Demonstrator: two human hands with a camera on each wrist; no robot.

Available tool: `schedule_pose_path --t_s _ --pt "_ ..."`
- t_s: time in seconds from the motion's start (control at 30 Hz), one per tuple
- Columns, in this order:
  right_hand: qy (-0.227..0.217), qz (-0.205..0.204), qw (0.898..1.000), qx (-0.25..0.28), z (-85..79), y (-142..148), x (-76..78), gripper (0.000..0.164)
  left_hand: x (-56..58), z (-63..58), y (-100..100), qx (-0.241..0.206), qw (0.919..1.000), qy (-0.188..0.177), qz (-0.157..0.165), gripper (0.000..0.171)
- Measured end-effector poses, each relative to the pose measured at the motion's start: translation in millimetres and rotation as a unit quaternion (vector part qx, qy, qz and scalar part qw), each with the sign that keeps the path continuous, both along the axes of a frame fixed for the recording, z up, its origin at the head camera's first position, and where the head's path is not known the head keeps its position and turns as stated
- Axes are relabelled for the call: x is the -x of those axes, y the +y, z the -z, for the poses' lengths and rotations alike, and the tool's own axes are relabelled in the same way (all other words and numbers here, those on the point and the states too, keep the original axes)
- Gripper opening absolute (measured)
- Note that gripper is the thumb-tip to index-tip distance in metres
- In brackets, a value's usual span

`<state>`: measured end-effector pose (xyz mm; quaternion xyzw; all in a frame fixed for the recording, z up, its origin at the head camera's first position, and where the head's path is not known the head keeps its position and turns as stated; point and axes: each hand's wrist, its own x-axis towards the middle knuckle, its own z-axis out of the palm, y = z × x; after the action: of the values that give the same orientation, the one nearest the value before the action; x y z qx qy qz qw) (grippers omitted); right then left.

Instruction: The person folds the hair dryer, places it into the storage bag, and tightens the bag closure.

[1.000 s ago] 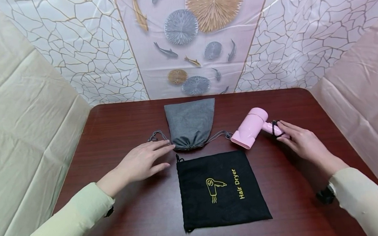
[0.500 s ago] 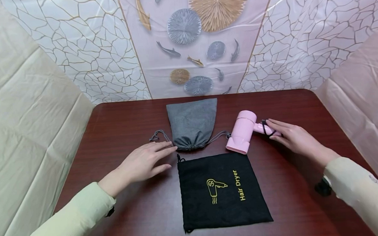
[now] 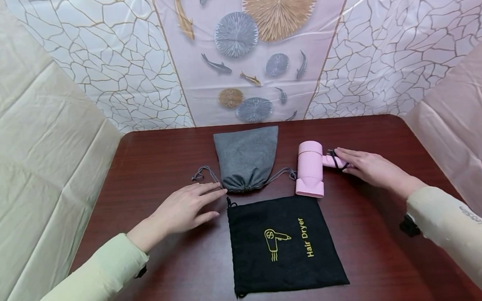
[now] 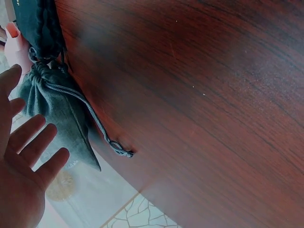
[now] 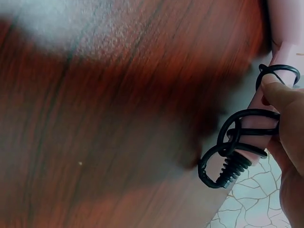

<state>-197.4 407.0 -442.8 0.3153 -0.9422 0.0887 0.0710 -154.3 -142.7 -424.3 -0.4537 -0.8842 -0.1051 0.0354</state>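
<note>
A pink hair dryer [image 3: 310, 169] lies at the right of the table, its nozzle end towards me and close by the top right corner of a black pouch. Black cord [image 5: 249, 114] is wound round its handle [image 5: 259, 102]. My right hand [image 3: 372, 168] grips that handle with thumb and fingers. My left hand [image 3: 184, 209] is held with relaxed, spread fingers, its fingertips at the gathered mouth of a grey drawstring bag [image 3: 247, 157]. The flat black pouch [image 3: 286, 244], printed "Hair Dryer" in yellow, lies between the two hands.
Grey drawstrings [image 3: 202, 171] trail from both sides of the grey bag's mouth. The dark red wooden table [image 3: 161, 275] ends at a patterned backdrop [image 3: 136, 60], with cloth walls [image 3: 24, 136] to the left and right.
My right hand has moved left with the hair dryer, turning it from slanted to nearly straight towards me. My left hand stays about where it was; the view has shifted slightly.
</note>
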Motion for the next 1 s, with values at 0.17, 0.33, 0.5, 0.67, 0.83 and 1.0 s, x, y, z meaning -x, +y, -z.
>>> schedule_pose_path --t_s 0.17,0.33,0.5,0.67,0.83,1.0 --pt "-0.003 0.004 1.000 -0.013 0.4 0 2.4 0.064 -0.5 0.6 0 -0.001 1.0000 -0.001 0.000 0.056" --pt "0.004 -0.006 1.000 -0.006 2.6 0 4.3 0.064 -0.4 2.6 0 -0.008 1.0000 0.000 0.006 0.056" --pt "0.015 -0.014 1.000 0.000 2.9 -1 6.4 0.063 0.1 5.1 0 -0.007 1.0000 0.003 0.005 0.054" --pt "0.004 -0.009 1.000 -0.005 3.3 -2 6.7 0.064 -0.5 4.5 1 -0.004 1.0000 0.001 0.005 0.055" --pt "-0.003 0.003 1.000 -0.001 6.3 -4 5.3 0.072 -0.4 4.1 3 0.000 1.0000 0.001 0.006 0.054" --pt "-0.001 0.028 1.000 0.011 12.4 -7 6.4 0.077 -1.5 1.5 5 0.002 1.0000 -0.003 0.007 0.056"
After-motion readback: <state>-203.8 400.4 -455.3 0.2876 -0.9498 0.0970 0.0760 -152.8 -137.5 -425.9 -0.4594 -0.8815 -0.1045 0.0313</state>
